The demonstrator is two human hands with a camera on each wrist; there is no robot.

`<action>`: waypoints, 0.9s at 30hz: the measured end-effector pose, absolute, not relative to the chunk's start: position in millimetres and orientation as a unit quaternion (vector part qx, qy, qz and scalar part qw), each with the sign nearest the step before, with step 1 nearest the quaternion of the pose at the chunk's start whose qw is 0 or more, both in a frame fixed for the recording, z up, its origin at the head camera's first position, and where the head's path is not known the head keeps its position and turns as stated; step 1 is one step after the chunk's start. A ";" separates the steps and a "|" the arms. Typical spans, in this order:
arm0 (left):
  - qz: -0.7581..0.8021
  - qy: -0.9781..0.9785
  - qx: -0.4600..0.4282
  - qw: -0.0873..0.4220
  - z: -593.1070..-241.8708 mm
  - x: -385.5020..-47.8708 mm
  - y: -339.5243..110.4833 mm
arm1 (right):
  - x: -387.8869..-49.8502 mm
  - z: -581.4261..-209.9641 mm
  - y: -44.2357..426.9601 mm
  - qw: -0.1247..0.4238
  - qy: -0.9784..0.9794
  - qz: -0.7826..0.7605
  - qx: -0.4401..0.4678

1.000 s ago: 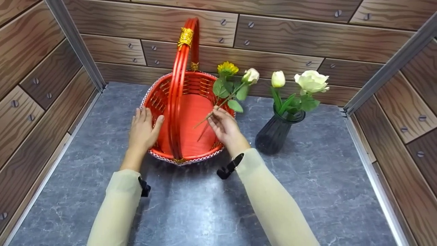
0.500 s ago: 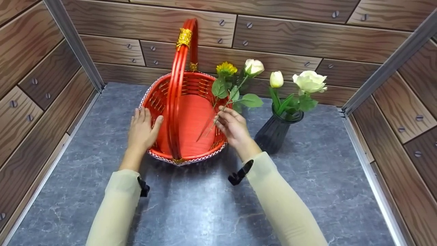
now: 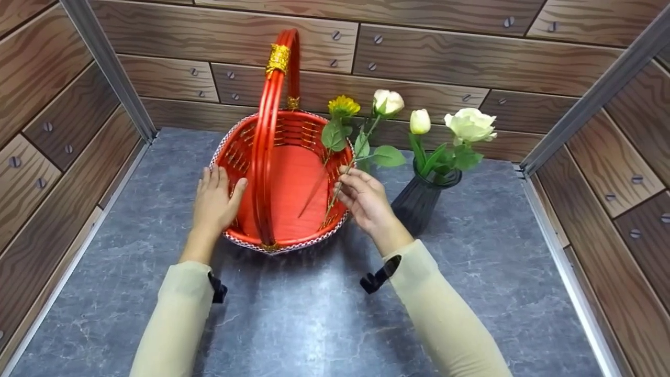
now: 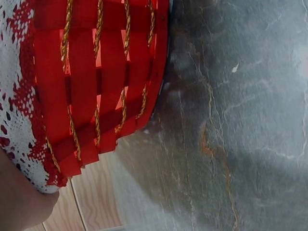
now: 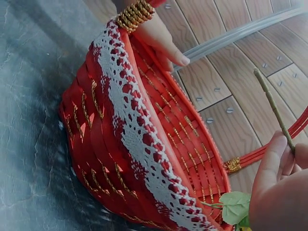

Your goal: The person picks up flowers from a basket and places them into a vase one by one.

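Observation:
My right hand (image 3: 368, 201) pinches the thin stem of a pale white-pink rose (image 3: 388, 102) above the right rim of a red woven basket (image 3: 293, 183). In the right wrist view the bare end of that stem (image 5: 273, 107) sticks out past the fingers. A yellow flower (image 3: 344, 106) leans on the basket's back right, its stem reaching down inside. My left hand (image 3: 213, 203) rests on the basket's left rim with its fingers straight; in the left wrist view only a bit of it shows beside the white lace trim (image 4: 21, 91).
A dark ribbed vase (image 3: 419, 201) stands right of the basket, holding a white tulip (image 3: 420, 122) and a large white flower (image 3: 470, 125). The basket's tall red handle (image 3: 269, 115) arches over its middle. Wood-patterned walls enclose the grey marbled surface (image 3: 293, 319).
My right hand has moved right and slightly toward me with the rose, whose stem has swung from slanting to steeper. The left hand stays on the rim.

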State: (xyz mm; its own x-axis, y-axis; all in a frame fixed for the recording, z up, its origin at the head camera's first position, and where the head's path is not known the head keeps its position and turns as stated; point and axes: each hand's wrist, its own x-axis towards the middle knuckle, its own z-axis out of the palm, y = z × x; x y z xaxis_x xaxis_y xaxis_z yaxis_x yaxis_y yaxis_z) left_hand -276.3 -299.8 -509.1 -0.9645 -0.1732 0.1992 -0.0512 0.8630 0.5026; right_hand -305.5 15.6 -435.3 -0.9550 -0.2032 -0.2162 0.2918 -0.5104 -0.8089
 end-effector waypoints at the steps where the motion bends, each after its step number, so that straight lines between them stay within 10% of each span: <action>1: -0.255 -0.958 0.059 0.118 -508.8 -276.0 -300.1 | -303.6 -433.9 16.3 0.144 0.478 -0.865 0.042; 27: -0.253 -0.958 0.058 0.120 -507.7 -274.6 -300.4 | -259.3 -407.1 50.5 0.090 0.562 -0.821 -0.047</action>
